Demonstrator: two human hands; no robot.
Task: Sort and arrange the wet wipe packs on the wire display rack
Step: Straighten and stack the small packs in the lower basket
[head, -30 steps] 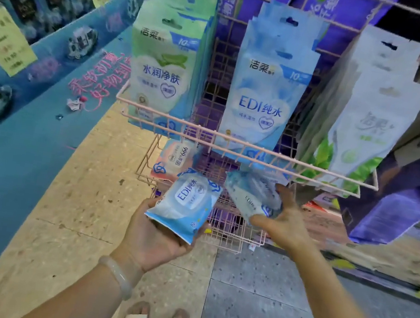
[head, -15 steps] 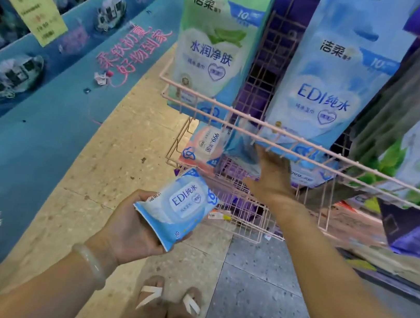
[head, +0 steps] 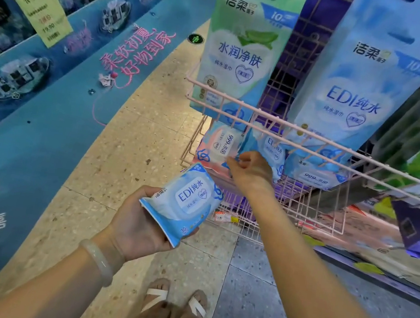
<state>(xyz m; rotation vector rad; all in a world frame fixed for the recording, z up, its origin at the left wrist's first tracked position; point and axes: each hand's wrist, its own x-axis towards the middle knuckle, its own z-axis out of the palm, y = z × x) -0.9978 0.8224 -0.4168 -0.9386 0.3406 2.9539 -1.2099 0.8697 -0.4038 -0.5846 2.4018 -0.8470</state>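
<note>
While your left hand (head: 139, 226) grips a blue wet wipe pack (head: 183, 202) from below, fingers curled around its underside and thumb along its near edge, the pack sits tilted in your palm, label up, in front of and below the front left corner of the pink wire rack (head: 317, 145). It touches nothing but your hand. A pale bangle (head: 97, 260) circles that wrist.

Your right hand (head: 252, 169) reaches into the rack's lower basket, under the front rail of the upper tier. Its fingers are bent inward and the fingertips (head: 232, 163) meet the lower right edge of a pink pack (head: 218, 148) that stands at the left end of the basket. You seem to pinch that edge, but the contact is partly hidden by your knuckles, so I cannot tell whether you truly hold it.

Just to the right of the pink pack, a second blue pack (head: 273, 149) leans behind your hand, and another blue one (head: 315, 173) lies further right along the basket.

Above them, a tall green bag (head: 244, 52) hangs at the left end of the upper tier, and a tall blue bag (head: 360, 91) hangs to its right, both with their lower ends behind the rail.

The rack stands on a speckled floor (head: 139, 132). To the left runs a blue floor banner (head: 30, 132) with pink lettering. Your sandalled feet (head: 176, 303) show at the bottom edge.
</note>
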